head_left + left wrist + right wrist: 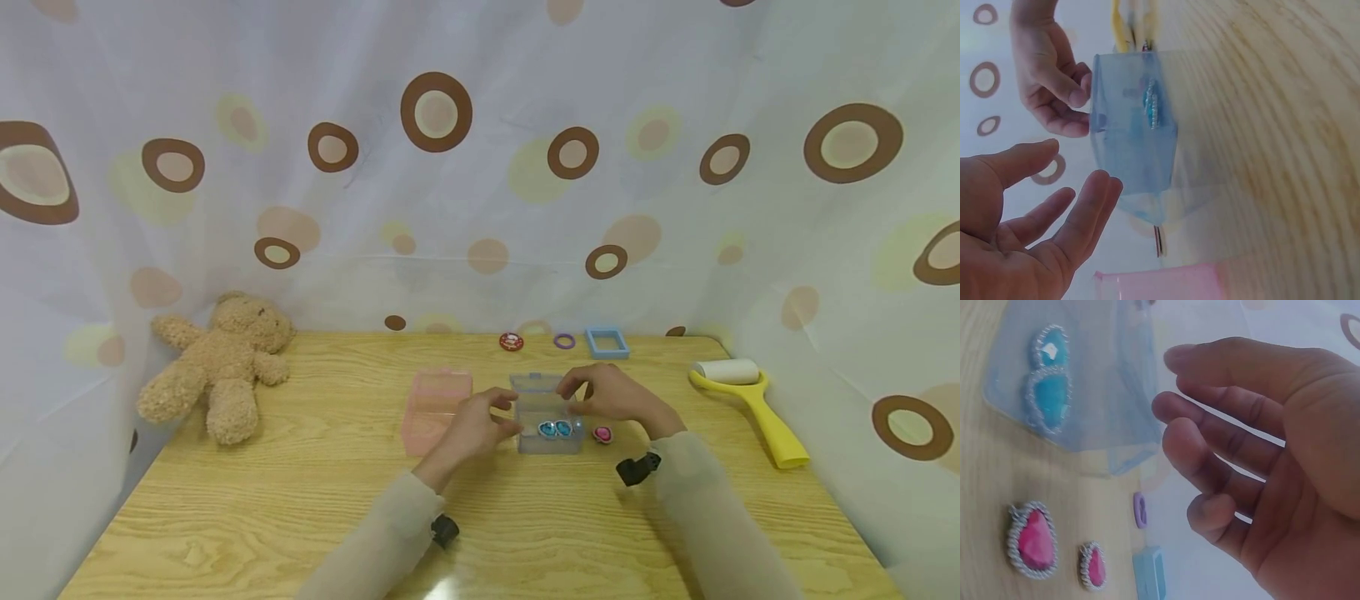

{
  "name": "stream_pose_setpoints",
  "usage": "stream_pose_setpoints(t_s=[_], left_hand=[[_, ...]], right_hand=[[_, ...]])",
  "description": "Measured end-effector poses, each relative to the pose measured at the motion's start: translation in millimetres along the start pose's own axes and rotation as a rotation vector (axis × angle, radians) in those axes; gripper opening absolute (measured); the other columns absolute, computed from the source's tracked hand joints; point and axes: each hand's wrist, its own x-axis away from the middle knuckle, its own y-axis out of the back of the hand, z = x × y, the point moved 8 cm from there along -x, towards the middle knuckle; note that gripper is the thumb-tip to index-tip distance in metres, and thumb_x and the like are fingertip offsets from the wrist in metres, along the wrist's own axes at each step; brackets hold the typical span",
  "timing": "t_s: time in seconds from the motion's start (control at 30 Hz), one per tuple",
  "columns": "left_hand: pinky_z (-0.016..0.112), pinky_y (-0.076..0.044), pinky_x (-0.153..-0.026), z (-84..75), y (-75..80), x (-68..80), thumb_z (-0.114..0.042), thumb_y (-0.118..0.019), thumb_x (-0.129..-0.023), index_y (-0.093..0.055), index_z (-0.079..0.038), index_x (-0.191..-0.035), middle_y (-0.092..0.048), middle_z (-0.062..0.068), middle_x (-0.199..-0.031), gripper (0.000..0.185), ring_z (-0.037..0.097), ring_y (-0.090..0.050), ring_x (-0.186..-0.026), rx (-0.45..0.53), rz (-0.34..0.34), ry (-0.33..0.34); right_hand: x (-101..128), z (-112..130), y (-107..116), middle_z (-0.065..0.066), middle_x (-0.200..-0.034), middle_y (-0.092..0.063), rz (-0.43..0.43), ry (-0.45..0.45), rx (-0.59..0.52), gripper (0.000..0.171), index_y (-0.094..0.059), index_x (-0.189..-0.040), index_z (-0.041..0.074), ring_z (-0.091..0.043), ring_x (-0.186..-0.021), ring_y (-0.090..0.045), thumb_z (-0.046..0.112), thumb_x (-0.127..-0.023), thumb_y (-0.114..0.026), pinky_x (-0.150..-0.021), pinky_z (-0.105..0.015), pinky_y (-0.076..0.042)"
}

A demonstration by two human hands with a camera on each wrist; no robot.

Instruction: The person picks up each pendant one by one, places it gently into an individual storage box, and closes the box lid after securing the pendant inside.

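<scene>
Box (pixel 546 417), clear with two blue gems (pixel 556 428) inside, sits mid-surface (pixel 300 500) between my hands, next to a pink box (pixel 435 408). My left hand (pixel 476 425) is loose beside it with straight fingers, grasping nothing. My right hand (pixel 611 396) touches its far edge with fingertips, and pink gems (pixel 1054 550) lie just beside it.

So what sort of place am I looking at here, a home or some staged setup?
Most likely a staged recording booth, not a lived-in room: a wooden table is closed in on three sides by a hung curtain with brown circles, and unrelated props sit spread out, such as a teddy bear and a yellow lint roller.
</scene>
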Motion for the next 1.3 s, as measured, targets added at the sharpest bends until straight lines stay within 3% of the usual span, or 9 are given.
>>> stream_pose_setpoints(t_s=[0.1,0.3,0.63,0.87,1.3], left_hand=[[0.036,-0.061,-0.08,0.1,6.5,1.5,-0.011,-0.075,-0.089,-0.062,-0.006,-0.132,-0.064,0.018,-0.126,0.045,0.031,-0.071,-0.104,0.02,-0.006,-0.024],[0.036,-0.061,-0.081,1.9,21.6,7.1,-0.017,-0.073,-0.092,-0.063,-0.007,-0.13,-0.065,0.016,-0.125,0.041,0.03,-0.071,-0.105,0.005,-0.009,-0.059],[0.036,-0.06,-0.086,3.5,54.5,21.4,-0.017,-0.071,-0.094,-0.064,-0.007,-0.129,-0.065,0.019,-0.128,0.037,0.031,-0.07,-0.107,0.01,-0.027,-0.13],[0.036,-0.061,-0.084,15.0,76.3,29.4,-0.017,-0.07,-0.094,-0.065,-0.014,-0.13,-0.065,0.011,-0.129,0.036,0.03,-0.068,-0.112,0.06,-0.055,-0.079],[0.043,-0.058,-0.094,44.8,118.3,41.4,-0.016,-0.07,-0.095,-0.062,-0.016,-0.133,-0.06,0.014,-0.137,0.039,0.032,-0.064,-0.12,0.104,-0.117,-0.007]], right_hand=[[2,-5,6,-0.009,-0.109,-0.072,-0.023,-0.009,-0.014,0.023,-0.07,-0.115,0.007,-0.019,-0.091,-0.067,0.015,-0.093,-0.071,-0.082,-0.039,-0.057],[6,-19,14,-0.008,-0.11,-0.07,-0.048,-0.072,-0.09,0.027,-0.068,-0.118,0.008,-0.028,-0.076,-0.067,0.02,-0.094,-0.07,-0.062,-0.031,-0.052],[16,-32,29,-0.008,-0.106,-0.071,-0.104,-0.096,-0.091,0.029,-0.068,-0.119,0.009,-0.029,-0.083,-0.068,0.025,-0.095,-0.069,-0.068,-0.031,-0.053],[20,-43,31,-0.008,-0.107,-0.071,-0.137,-0.136,-0.09,0.029,-0.068,-0.119,0.012,-0.017,-0.088,-0.066,0.028,-0.095,-0.069,-0.072,-0.028,-0.055],[25,-59,29,-0.01,-0.109,-0.071,-0.154,-0.178,-0.114,0.032,-0.067,-0.12,0.004,-0.02,-0.092,-0.066,0.024,-0.095,-0.069,-0.079,-0.033,-0.055]])
